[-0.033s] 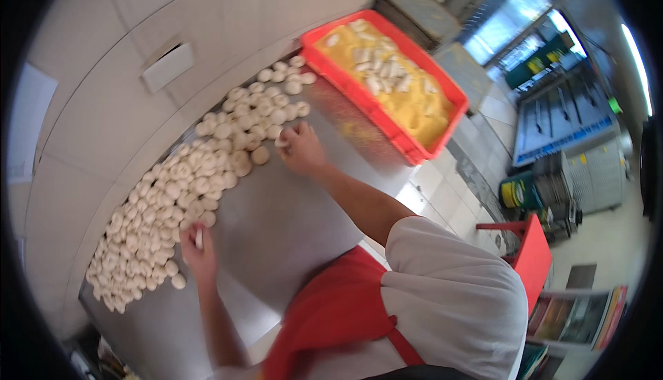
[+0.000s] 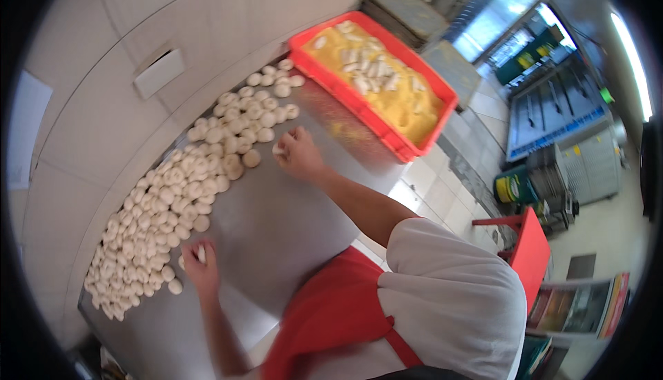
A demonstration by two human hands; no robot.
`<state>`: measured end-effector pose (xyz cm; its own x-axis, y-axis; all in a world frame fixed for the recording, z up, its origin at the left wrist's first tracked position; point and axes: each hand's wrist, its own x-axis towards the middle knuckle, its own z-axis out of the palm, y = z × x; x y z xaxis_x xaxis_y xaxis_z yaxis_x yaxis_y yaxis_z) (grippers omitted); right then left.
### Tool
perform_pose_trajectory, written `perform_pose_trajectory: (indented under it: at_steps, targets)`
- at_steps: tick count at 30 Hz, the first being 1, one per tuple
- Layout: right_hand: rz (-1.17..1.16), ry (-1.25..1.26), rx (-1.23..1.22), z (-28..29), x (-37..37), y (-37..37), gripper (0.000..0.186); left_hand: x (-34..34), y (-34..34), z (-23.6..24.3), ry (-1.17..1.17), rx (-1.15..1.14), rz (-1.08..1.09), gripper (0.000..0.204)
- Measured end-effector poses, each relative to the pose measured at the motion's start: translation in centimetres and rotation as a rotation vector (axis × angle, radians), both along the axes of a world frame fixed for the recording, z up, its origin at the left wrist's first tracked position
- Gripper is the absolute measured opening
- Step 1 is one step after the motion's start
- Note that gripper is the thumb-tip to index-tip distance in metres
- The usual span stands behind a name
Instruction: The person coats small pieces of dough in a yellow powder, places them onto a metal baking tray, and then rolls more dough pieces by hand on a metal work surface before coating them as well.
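Note:
Many small round pieces of pale dough (image 2: 159, 207) lie in a long heap on the metal table (image 2: 269, 207), along the wall. My left hand (image 2: 202, 273) is closed around a dough piece (image 2: 202, 253) beside the near edge of the heap. Another pale piece (image 2: 181, 262) shows at its fingers, partly covered. Farther off and to the right, my right hand (image 2: 302, 156) pinches a second dough piece (image 2: 278, 151) just above the table, apart from the heap. Its thumb and part of that piece are hidden.
A red plastic tray (image 2: 356, 107) at the table's far right holds yellow crumbs (image 2: 331, 52) with white pieces on top. Behind it stand worn metal boxes (image 2: 407, 17). A red stool (image 2: 530, 252) is on the tiled floor at right. A white box (image 2: 159, 73) sits on the wall.
Both hands have drawn slightly back from the heap toward me, each still with a dough piece. The whole view has shifted a little.

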<state>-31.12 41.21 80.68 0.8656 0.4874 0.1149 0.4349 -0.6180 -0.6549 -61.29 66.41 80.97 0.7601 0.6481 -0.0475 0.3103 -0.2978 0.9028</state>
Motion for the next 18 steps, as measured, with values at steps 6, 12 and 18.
perform_pose_trajectory:
  at_steps: [6,12,18]
  targets:
    - [0.319,0.118,-0.596,-2.8,-11.5,-15.7,0.044,-13.1,-9.9,-7.9,0.080,0.312,-0.329,0.009]
    - [0.293,-0.067,-0.571,-4.5,-18.8,-17.4,0.090,-12.1,-11.8,-10.1,0.172,0.679,-0.612,0.067]
    - [0.214,-0.161,-0.556,-3.5,-3.7,-6.1,0.101,6.1,-10.3,-3.6,0.315,0.803,-0.649,0.084]
